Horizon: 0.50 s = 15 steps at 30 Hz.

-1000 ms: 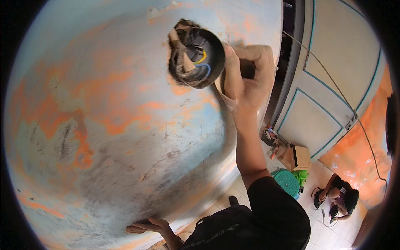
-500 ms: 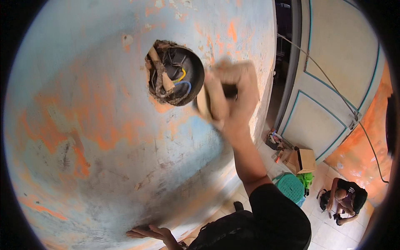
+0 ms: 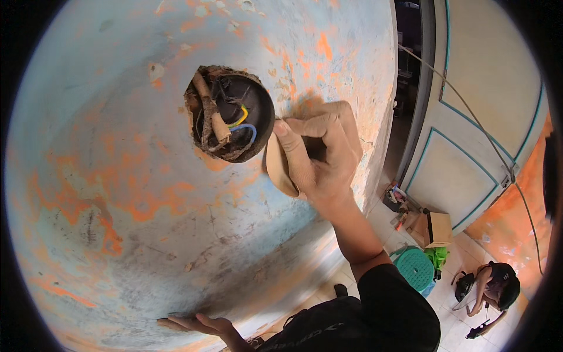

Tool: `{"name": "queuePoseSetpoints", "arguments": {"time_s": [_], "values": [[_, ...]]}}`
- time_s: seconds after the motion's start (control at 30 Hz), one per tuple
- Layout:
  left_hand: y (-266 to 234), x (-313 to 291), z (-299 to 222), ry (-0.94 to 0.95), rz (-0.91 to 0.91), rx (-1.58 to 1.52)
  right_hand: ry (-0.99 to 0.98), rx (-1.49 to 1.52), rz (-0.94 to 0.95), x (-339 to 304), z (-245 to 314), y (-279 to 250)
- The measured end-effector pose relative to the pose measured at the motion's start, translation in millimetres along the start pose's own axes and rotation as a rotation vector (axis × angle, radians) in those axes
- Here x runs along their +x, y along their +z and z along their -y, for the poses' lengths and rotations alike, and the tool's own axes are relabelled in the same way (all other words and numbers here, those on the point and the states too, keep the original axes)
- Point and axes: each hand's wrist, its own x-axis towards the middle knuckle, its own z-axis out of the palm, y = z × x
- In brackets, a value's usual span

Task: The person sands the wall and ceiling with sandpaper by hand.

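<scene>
My right hand [image 3: 325, 146] pinches a bent tan sheet, by its look a piece of sandpaper [image 3: 278, 166], between thumb and fingers against the wall. Just left of it is a round black recessed box [image 3: 261, 111] in a rough-edged hole. Yellow and blue wires [image 3: 241, 123] and a broken tan conduit [image 3: 210, 105] show inside. Low on the wall, my left hand [image 3: 196, 324] rests with its fingers stretched out and holds nothing. The wall [image 3: 135, 258] is pale blue, with worn orange and grey patches.
On the right, a cable [image 3: 463, 100] hangs across a cream door [image 3: 454, 158] with teal trim. Below stand a cardboard box [image 3: 438, 229], a green stool [image 3: 414, 268] and a green bag [image 3: 437, 256]. Another person [image 3: 495, 287] crouches on the tiled floor at the lower right.
My right hand, blurred before, now shows sharply, a little farther from the hole. The view has shifted slightly. The crouching person has bent forward and stretched an arm toward the floor.
</scene>
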Motion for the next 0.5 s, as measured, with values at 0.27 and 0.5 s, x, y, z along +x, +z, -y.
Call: {"name": "queuePoseSetpoints", "arguments": {"time_s": [0.27, 0.5], "values": [[6.2, 0.2, -9.0, 0.014, -0.01, 0.133, 0.024, -0.009, -0.006, 11.0, -4.8, -0.3], [11.5, -0.9, -3.5, -0.048, -0.015, 0.166, -0.027, 0.003, -0.015, 20.7, -13.8, 2.4]]}}
